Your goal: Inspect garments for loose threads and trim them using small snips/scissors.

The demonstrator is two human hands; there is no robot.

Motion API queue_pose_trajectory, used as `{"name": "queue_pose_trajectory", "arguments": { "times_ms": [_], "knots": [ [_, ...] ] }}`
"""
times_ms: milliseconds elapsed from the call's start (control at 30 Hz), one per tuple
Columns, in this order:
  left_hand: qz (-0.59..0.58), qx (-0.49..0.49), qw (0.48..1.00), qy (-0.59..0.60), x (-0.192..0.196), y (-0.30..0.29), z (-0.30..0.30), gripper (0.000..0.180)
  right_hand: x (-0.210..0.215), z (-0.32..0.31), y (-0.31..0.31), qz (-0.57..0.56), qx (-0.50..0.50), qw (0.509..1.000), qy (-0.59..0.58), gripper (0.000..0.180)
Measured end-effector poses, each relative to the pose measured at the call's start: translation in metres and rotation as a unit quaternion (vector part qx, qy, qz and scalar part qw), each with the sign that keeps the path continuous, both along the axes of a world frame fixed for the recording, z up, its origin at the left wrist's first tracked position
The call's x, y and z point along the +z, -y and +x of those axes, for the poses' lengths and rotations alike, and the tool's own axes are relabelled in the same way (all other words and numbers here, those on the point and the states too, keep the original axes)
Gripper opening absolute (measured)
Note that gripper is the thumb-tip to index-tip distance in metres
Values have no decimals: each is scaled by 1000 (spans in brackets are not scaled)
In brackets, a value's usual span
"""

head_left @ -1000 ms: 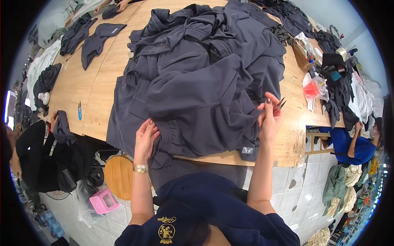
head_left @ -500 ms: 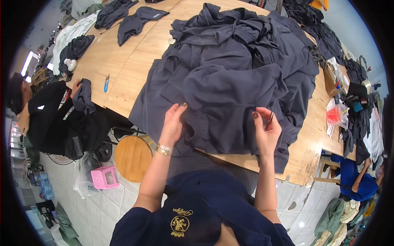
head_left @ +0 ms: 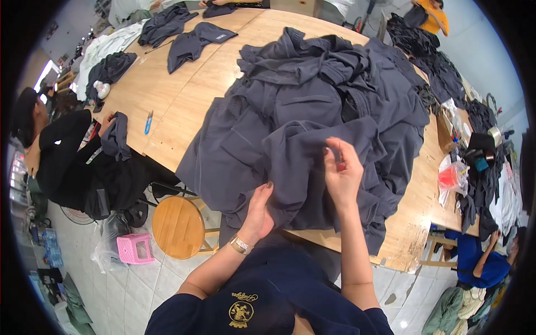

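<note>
A large heap of dark grey garments (head_left: 312,100) covers the middle of the table, with seams and gathered waistbands showing. At its near edge my left hand (head_left: 258,215) is closed on a fold of one grey garment (head_left: 287,162), thumb on top. My right hand (head_left: 343,173) is raised over the same garment, right of my left hand, with its fingers curled. A small reddish thing shows within the right hand; it is too hidden to name. Farther left, blue-handled thread snips (head_left: 148,122) lie on the wood.
The wooden table (head_left: 184,100) also bears dark cloth pieces (head_left: 198,42) at the far left. A round stool (head_left: 177,227) and a pink plastic stool (head_left: 134,249) stand at left. A person in black (head_left: 70,162) sits there holding grey cloth. A red drink cup (head_left: 448,177) stands at right.
My left hand has moved nearer and to the right, drawing the grey cloth into folds. My right hand has shifted left, and the view has tilted slightly.
</note>
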State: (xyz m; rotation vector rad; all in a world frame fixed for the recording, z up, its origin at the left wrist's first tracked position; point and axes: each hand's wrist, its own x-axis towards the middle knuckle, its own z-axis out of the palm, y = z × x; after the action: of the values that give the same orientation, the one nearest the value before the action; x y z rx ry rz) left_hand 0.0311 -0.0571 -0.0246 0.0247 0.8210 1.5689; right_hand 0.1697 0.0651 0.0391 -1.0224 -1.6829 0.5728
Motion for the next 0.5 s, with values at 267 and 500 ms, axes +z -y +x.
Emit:
{"name": "queue_pose_trajectory", "arguments": {
  "times_ms": [267, 500],
  "knots": [
    [-7, 185, 750, -634, 23, -32, -27, 65, 6, 16, -26, 34, 6, 994, 102, 26],
    [171, 124, 673, -709, 55, -92, -50, 30, -13, 15, -36, 98, 24, 985, 142, 31]
  ]
}}
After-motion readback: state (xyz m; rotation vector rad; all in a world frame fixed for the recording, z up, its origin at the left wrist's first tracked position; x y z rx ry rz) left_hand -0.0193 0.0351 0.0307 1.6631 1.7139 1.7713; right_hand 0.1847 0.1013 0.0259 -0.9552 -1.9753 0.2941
